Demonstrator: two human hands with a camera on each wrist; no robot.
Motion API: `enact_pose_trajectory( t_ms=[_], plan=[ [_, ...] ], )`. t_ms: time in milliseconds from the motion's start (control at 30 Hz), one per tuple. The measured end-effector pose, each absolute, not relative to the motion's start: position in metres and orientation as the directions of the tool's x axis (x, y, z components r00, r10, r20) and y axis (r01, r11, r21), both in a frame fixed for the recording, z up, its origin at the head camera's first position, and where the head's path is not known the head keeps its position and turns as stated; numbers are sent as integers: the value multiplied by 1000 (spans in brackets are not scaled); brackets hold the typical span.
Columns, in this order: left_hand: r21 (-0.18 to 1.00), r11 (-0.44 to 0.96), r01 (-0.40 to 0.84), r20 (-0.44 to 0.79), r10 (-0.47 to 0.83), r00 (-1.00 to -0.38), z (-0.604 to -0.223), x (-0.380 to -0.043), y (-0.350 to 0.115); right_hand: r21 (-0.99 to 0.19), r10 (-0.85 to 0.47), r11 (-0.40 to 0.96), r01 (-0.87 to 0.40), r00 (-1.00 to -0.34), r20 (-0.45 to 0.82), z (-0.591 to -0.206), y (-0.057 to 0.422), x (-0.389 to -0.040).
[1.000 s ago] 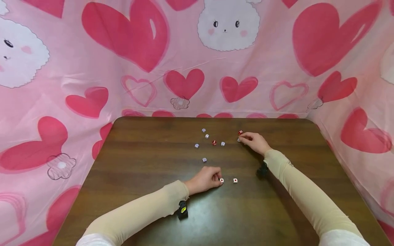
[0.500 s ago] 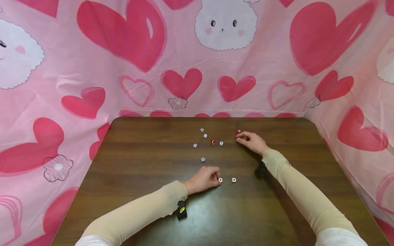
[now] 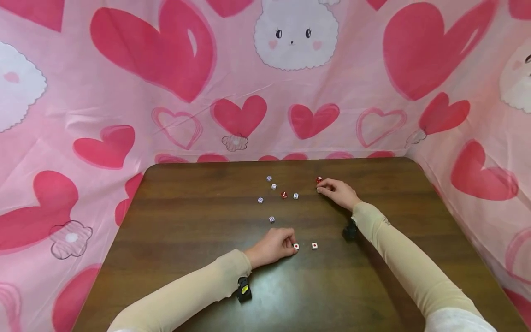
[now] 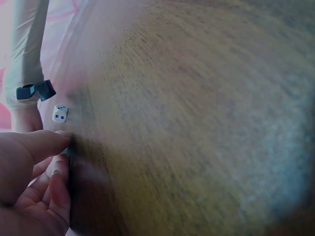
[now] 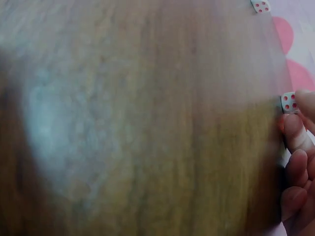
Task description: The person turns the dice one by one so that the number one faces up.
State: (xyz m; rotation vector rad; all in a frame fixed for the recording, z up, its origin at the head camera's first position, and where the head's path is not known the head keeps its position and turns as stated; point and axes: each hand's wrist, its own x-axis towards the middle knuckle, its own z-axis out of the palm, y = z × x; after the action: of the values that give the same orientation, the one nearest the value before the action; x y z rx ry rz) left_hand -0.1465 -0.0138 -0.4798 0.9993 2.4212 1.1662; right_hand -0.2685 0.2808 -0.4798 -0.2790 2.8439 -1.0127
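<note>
My left hand [image 3: 271, 246] is low over the middle of the table, with thumb and fingers pinching a white die [image 3: 296, 246] that shows one red dot on top. Just right of it lies a second white die [image 3: 314, 246], also with a red dot up. Farther back, my right hand [image 3: 339, 193] pinches another white die [image 5: 289, 102], whose red-dotted face shows in the right wrist view; in the head view the fingertips mostly cover it. A red die [image 3: 319, 179] sits right behind those fingertips.
On the dark wooden table [image 3: 186, 221], several white dice with blue dots, such as this near die [image 3: 271, 220], lie around a red die [image 3: 284, 195]. A pink heart-patterned cloth [image 3: 174, 129] walls the back and sides.
My right fingers have come round the white die, which showed more at their tips a second ago. The left hand stays at its die. The head view has shifted slightly.
</note>
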Motion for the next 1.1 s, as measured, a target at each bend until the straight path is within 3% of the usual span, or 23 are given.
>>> enact_pose_trajectory(
  t_ms=[267,433,767,1100],
  plan=[
    [769,436,467,51,687,-725,-481,-147,-14,-676,-222,726,-127,-973,-56,-478,283,-264],
    [775,428,464,44,696,-716,-483,-148,-12,-653,-263,733,-192,-965,-11,-479,285,-261],
    [776,433,459,48,684,-728,-485,-145,-12,-641,-478,668,-378,-878,19,-477,288,-238],
    [754,437,490,75,684,-726,-483,-147,-12,-631,-574,616,-472,-817,50,-478,292,-198]
  ],
)
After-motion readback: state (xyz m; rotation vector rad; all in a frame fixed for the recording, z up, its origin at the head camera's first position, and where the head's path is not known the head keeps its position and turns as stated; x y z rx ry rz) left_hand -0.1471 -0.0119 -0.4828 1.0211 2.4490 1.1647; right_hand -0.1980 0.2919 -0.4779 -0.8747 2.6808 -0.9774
